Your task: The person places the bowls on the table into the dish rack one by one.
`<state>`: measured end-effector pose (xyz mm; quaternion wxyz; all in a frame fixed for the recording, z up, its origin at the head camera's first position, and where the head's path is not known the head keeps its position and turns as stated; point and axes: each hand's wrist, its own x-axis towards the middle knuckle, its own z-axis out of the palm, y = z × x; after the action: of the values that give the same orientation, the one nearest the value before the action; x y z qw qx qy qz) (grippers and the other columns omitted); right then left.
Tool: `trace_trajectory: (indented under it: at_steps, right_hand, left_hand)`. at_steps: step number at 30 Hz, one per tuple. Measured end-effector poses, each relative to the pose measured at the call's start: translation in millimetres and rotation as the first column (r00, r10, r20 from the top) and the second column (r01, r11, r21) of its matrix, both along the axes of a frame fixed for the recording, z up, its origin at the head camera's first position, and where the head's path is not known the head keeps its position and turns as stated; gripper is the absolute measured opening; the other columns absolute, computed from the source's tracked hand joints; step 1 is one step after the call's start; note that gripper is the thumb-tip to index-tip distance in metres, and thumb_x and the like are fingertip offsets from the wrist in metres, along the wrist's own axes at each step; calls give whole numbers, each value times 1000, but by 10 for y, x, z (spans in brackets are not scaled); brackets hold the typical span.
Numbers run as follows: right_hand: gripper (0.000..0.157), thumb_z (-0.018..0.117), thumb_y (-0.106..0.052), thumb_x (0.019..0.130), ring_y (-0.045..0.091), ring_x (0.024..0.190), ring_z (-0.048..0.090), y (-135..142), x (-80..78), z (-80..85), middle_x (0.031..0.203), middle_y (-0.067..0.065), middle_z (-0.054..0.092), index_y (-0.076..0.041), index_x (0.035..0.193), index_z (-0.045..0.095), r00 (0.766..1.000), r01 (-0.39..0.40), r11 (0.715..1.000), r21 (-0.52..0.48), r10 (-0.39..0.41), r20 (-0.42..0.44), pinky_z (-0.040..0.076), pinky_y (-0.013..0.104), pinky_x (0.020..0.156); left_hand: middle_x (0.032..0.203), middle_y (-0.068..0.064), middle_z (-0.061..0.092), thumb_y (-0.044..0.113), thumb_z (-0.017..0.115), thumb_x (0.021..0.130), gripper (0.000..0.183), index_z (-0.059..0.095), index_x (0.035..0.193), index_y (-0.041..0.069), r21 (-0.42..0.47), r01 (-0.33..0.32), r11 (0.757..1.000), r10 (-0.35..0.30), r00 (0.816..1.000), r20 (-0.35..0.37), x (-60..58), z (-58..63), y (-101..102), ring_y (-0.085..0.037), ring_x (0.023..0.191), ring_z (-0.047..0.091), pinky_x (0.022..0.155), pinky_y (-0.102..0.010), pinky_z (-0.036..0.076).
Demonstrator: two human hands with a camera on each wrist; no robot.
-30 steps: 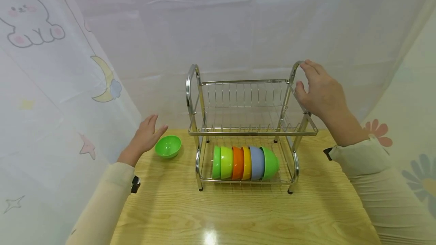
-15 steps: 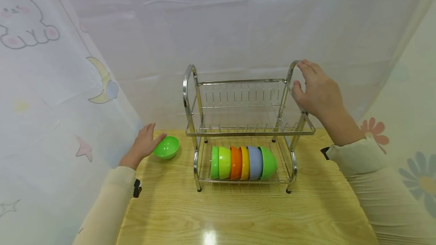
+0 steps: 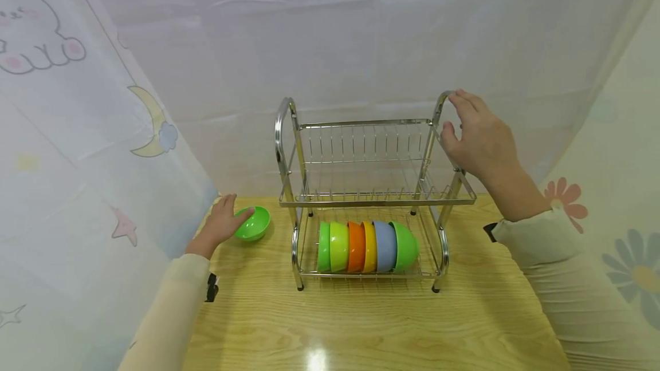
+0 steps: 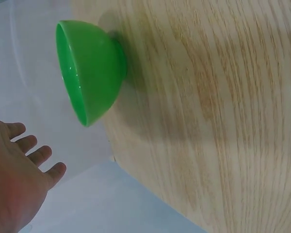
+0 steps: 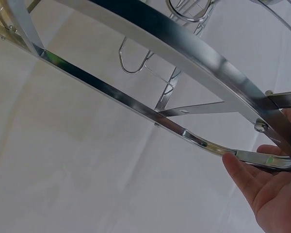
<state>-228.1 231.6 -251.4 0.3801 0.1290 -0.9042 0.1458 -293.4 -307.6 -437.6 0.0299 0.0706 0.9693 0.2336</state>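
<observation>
In the head view my left hand (image 3: 223, 222) is beside a small green bowl (image 3: 256, 225) on the table, its thumb in front of the bowl's left side. The left wrist view shows the left hand's fingers spread, with a gap between them and the bowl (image 4: 94, 73), which stands upright. My right hand (image 3: 482, 139) holds the upper right side of a two-tier metal dish rack (image 3: 378, 203), at its curved end frame. In the right wrist view, fingers (image 5: 242, 177) lie about the bent rail, partly hidden behind the metal.
On the rack's lower tier several bowls (image 3: 338, 247) stand on edge in a nested row, in green, yellow-green, orange, yellow and blue. The upper tier has wire slots (image 3: 368, 142). A pale printed curtain hangs behind and at both sides of the wooden table (image 3: 361, 325).
My left hand has moved slightly right and down, closer to the single green bowl. My right hand stays on the rack. The head view has shifted a little.
</observation>
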Motion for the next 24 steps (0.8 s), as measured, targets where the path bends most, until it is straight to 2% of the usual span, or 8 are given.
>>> trace_trajectory:
  at_steps: [9,18,24]
  right_hand:
    - [51,50,-18,99,39,82,65,11,6,-1,152,19,47,1,146,50,998,19,1000,-7,-18,59,49,52,52]
    - [51,52,-17,97,40,82,66,4,3,-5,150,20,50,2,144,52,1000,12,1000,-4,-12,27,48,54,51]
    - [50,52,-16,97,39,82,66,9,1,-5,150,20,49,2,144,52,1000,11,1000,-1,-11,24,48,52,50]
  left_hand:
    - [163,-34,9,69,44,99,103,9,159,-7,-8,-12,1000,12,998,56,33,-102,5,-56,148,8,115,-72,18]
    - [163,-34,9,70,51,95,110,8,159,-8,-12,-14,1000,15,995,100,56,-216,-5,-57,148,9,114,-73,20]
    - [161,-36,11,71,58,89,117,8,158,-10,-49,-23,999,29,993,116,40,-302,-3,-60,145,15,111,-74,26]
